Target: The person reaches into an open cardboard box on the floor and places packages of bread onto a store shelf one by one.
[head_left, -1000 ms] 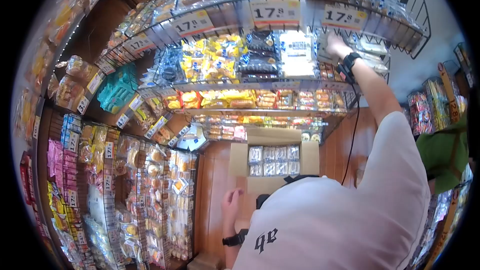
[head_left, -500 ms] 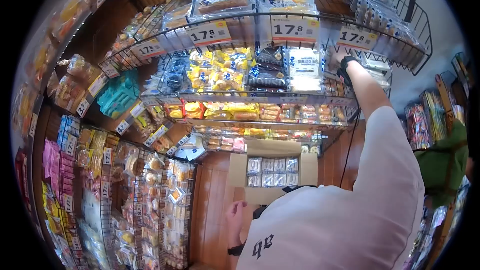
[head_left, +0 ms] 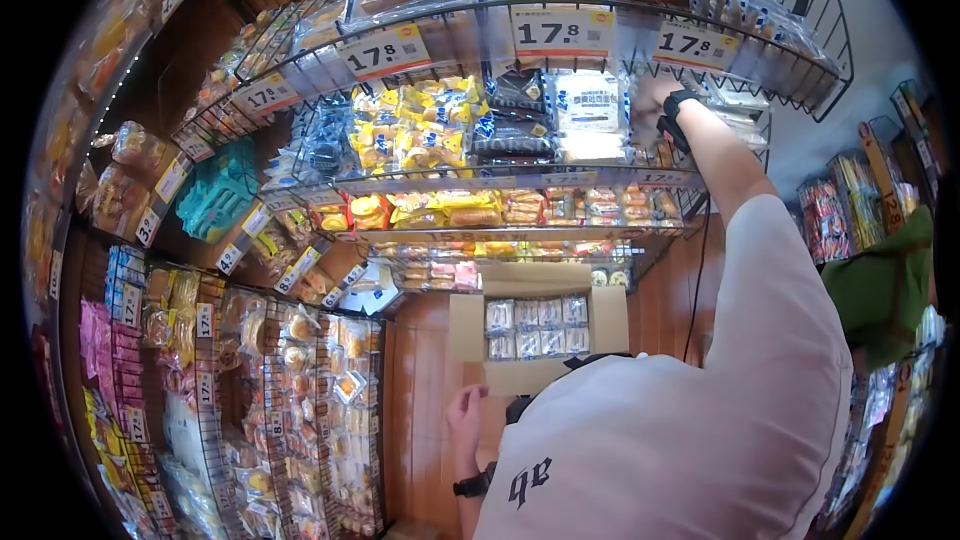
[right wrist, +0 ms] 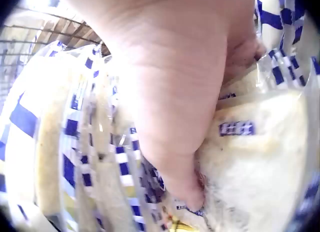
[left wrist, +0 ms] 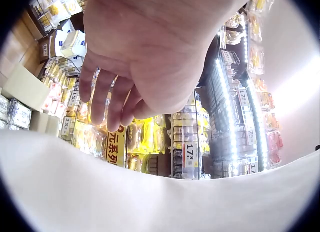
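The right hand [right wrist: 165,82] has fingertips buried among blurred packets [right wrist: 260,157].

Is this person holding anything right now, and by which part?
The left hand holds nothing, fingers loosely curled. The right hand is pressed among blue-checked packets on the wire shelf, thumb on a wrapper's face; a real grip cannot be told.

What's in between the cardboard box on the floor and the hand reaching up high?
In the head view, wire shelves of wrapped snacks lie between the cardboard box and the right hand.
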Motion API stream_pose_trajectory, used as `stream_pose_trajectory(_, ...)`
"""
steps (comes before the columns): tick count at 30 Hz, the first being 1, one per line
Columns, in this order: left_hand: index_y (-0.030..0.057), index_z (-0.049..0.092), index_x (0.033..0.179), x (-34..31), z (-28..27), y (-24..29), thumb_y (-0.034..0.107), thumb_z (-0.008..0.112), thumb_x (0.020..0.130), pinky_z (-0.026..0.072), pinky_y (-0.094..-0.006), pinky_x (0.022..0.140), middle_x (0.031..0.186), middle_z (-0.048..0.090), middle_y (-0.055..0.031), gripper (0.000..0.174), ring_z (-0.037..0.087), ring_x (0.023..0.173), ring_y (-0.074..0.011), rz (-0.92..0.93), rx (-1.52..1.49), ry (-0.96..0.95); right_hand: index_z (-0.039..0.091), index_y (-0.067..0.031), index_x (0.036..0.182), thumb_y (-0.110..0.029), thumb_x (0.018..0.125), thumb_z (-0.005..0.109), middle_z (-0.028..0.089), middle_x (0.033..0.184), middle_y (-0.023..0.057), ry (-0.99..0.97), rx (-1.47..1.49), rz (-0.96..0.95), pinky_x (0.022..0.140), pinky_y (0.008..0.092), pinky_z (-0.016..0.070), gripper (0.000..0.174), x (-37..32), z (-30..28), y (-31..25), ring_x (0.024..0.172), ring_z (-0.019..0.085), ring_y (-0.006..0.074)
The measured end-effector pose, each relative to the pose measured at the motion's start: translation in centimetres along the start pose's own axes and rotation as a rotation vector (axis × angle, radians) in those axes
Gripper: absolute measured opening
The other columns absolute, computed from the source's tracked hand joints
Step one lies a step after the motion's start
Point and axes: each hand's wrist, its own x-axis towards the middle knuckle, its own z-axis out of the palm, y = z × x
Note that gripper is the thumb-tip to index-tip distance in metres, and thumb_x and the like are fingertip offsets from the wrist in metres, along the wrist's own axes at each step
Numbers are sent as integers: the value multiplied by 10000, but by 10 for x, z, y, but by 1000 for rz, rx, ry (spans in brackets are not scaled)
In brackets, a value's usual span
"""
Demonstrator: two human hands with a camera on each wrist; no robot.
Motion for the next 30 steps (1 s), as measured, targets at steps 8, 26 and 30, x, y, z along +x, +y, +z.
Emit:
stream_pose_trajectory(8, -40, 682, 1064, -6, 12, 1, 109, 560, 1038, 514, -298, 927, 1034, 726, -97, 194, 671, 999, -167, 3, 32, -55, 670, -51, 1296, -620, 766, 716, 676, 1309, 143, -290, 207, 80, 991, 366, 510, 779, 32, 29, 5, 1159, 671, 262)
stream_pose_trajectory(26, -42, 671, 1080, -7, 27, 10, 127, 557, 1044, 516, -297, 942, 1055, 728, -112, 206, 677, 1030, -175, 42, 89, -161, 696, -44, 1155, -405, 732, 754, 728, 1109, 145, 296, 141, 223, 894, 404, 568, 558, -104, -32, -6, 1073, 706, 308)
stream_pose_trajectory(30, -30, 679, 1149, -1, 34, 27, 150, 555, 1051, 501, -296, 959, 1076, 728, -86, 239, 664, 1049, -162, 65, 133, -273, 583, 28, 1209, -453, 729, 789, 715, 1005, 166, 573, 95, 107, 783, 421, 588, 710, -145, -21, 2, 962, 719, 310)
